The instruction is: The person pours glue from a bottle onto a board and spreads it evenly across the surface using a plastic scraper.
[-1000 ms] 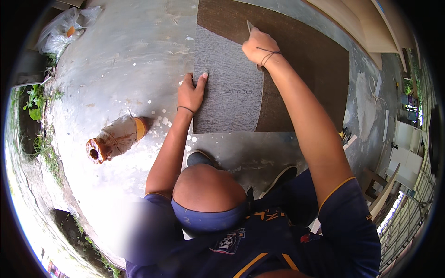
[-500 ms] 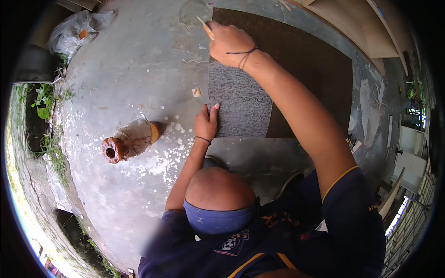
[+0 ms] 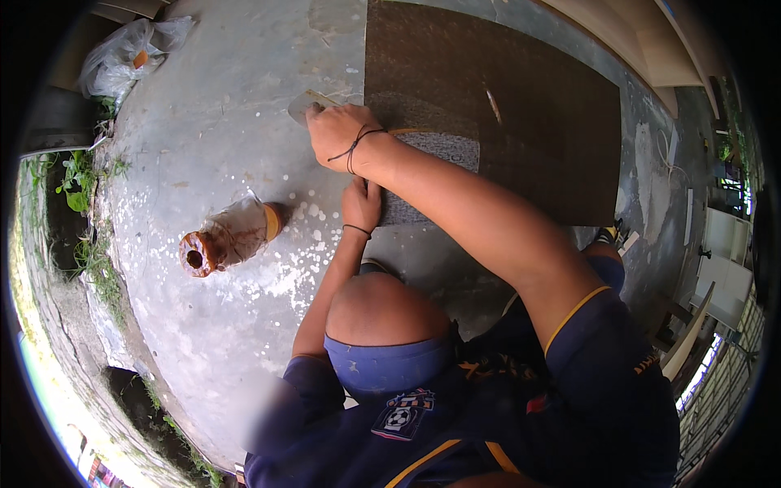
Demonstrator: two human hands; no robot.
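Observation:
My right hand (image 3: 340, 137) is closed around a flat, thin-bladed spreader (image 3: 307, 106), its pale blade sticking out over the floor just past the left edge of a large sheet (image 3: 537, 154). Most of that sheet is dark brown; a patch near my hands is speckled grey, with an amber streak (image 3: 411, 130) along its far side. My left hand (image 3: 361, 203) lies at the sheet's near left corner, its fingers stretched out and partly behind my right wrist. To the left is an amber-stained plastic bottle (image 3: 236, 233) with an open mouth.
White spots mark the concrete floor (image 3: 203, 146) around the bottle. A clear plastic bag (image 3: 130, 61) sits at the far left, above green weeds (image 3: 77, 175) by the wall. Pale boards (image 3: 626, 41) stand at the far right, and white panels (image 3: 724, 252) lie farther right.
My right hand has come nearer and left with the spreader, off the sheet's edge. The grey patch is smaller, with brown over its far part. An amber streak shows there. My left hand has barely moved.

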